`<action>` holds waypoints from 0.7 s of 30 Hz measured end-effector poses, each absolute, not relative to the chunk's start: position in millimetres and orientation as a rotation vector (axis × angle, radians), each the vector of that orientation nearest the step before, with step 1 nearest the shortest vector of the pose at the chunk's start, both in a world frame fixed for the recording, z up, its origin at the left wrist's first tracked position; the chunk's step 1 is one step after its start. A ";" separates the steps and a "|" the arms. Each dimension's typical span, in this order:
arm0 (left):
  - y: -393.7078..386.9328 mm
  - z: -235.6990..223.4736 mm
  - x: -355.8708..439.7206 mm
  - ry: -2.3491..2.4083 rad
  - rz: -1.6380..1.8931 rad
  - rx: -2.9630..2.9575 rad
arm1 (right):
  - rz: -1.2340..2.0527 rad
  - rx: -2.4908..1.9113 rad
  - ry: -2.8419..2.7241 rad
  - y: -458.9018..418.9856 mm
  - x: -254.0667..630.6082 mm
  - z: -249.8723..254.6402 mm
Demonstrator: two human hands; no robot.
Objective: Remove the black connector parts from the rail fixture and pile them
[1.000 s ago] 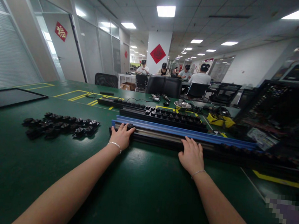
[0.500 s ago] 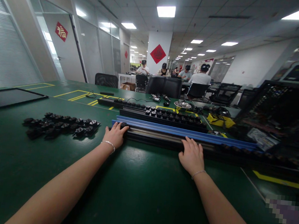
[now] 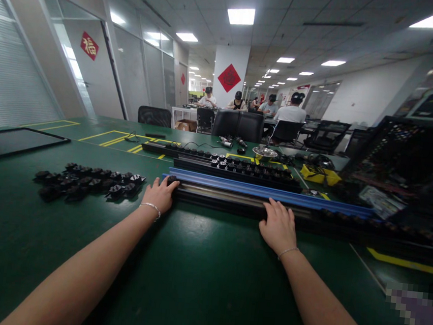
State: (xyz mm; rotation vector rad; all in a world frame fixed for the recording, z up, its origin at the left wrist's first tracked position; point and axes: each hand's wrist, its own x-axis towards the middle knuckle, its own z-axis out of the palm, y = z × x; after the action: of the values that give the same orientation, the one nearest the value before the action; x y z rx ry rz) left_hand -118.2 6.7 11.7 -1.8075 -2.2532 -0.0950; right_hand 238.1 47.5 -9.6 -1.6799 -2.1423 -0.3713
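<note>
A long black rail [image 3: 220, 199] lies across the green table [image 3: 197, 283], with a blue rail [image 3: 237, 187] right behind it. My left hand [image 3: 158, 195] is at the rail's left end, its fingers curled around a small black part [image 3: 171, 180] that sits on the rail. My right hand [image 3: 278, 227] lies flat on the middle of the black rail with its fingers stretched out. A pile of several small black parts [image 3: 88, 183] lies just left of my left hand.
Two more black rails loaded with parts [image 3: 239, 167] lie behind the blue one. Farther off are a metal bowl [image 3: 264, 152] and a yellow item [image 3: 317, 175]. A dark rack [image 3: 410, 171] stands at the right and a flat black tray [image 3: 11, 143] at the far left. Several people [image 3: 290, 111] sit at a distant table.
My left hand has slid leftwards along the black rail to its end, taking the small black part with it. My right hand has stayed where it was.
</note>
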 end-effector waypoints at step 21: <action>3.9 12.9 -133.7 -2.311 -0.105 -1.798 | -0.372 -1.661 -2.137 48.9 238.7 -11.3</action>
State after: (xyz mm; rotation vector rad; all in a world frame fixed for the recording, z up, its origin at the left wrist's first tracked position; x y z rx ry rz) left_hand -133.7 3.9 12.9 -1.7979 -2.3115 -0.1048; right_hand 238.7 48.9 -11.3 -1.6614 -2.1369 -0.3723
